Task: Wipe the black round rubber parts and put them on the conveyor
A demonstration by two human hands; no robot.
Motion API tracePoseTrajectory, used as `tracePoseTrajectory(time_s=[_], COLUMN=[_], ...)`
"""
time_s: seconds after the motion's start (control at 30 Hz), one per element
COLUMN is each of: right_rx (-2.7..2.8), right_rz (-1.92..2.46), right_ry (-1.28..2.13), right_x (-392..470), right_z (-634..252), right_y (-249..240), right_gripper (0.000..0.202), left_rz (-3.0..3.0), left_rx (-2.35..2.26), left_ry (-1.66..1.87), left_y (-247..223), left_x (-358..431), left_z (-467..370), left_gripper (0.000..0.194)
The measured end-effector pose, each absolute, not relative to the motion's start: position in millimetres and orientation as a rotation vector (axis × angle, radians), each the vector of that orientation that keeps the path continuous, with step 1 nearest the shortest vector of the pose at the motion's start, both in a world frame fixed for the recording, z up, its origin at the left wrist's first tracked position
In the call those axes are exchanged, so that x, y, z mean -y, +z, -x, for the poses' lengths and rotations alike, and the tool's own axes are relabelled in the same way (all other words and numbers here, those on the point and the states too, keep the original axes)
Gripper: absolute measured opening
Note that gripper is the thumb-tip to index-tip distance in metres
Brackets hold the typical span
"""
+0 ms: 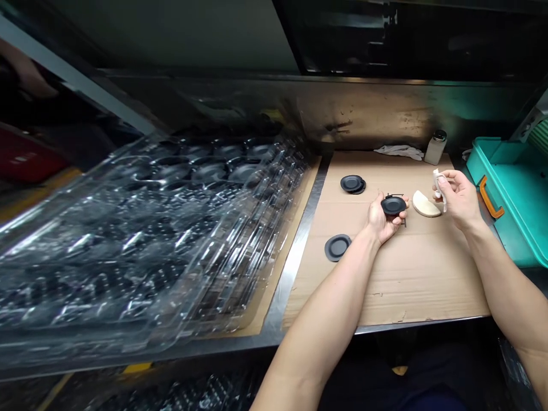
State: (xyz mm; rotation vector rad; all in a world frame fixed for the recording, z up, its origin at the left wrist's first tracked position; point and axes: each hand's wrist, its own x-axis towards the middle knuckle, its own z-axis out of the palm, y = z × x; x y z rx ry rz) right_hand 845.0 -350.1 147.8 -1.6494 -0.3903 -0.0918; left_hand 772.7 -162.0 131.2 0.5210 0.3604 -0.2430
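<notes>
In my left hand (382, 221) lies a small black oval dish-shaped part (393, 205), its rim gripped by the fingers. My right hand (462, 197) is raised to the right and pinches a crumpled white cloth (439, 189), apart from the black part. Between the hands a cream half-round pad (424, 204) rests on the cardboard sheet (411, 279). Left of my left hand is a small stack of black oval parts (353, 184). Nearer me lies another black oval part (338, 248), close to my left forearm.
Stacked clear plastic trays (171, 228) holding black parts fill the left of the metal table. A teal bin (514, 211) with an orange handle (490, 197) stands at the right. At the back are a dark-capped bottle (435, 147) and a white rag (399, 151).
</notes>
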Motion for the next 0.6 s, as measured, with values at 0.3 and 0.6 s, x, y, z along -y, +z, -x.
tracePoseTrajectory(time_s=[0.3, 0.6], right_rx=[0.226, 0.424], right_rz=[2.428, 2.895], right_ry=[-0.598, -0.191], right_x=[355.8, 336.7], right_z=[-935.6, -1038.3], right_y=[193.8, 246.0], right_gripper=[0.028, 0.025], left_rz=[-0.603, -0.579], left_rx=[-0.306, -0.277], left_ry=[-0.247, -0.287], left_y=[123.5, 122.5], left_x=[166.5, 167.2], left_z=[-775.6, -774.7], left_gripper=[0.07, 0.072])
